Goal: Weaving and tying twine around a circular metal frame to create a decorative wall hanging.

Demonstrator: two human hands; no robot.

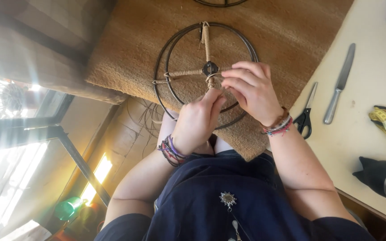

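Wire hoop frame (166,67) on woven mat (282,40), lower spoke half-bound in jute cord (211,81): left hand (198,119) pinches the cord beneath the hub, right hand (252,89) fingers curled on it; best kept taut, coils touching.

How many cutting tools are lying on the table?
2: black-handled scissors just right of the woven mat, and a knife further right. Others may lie outside the picture.
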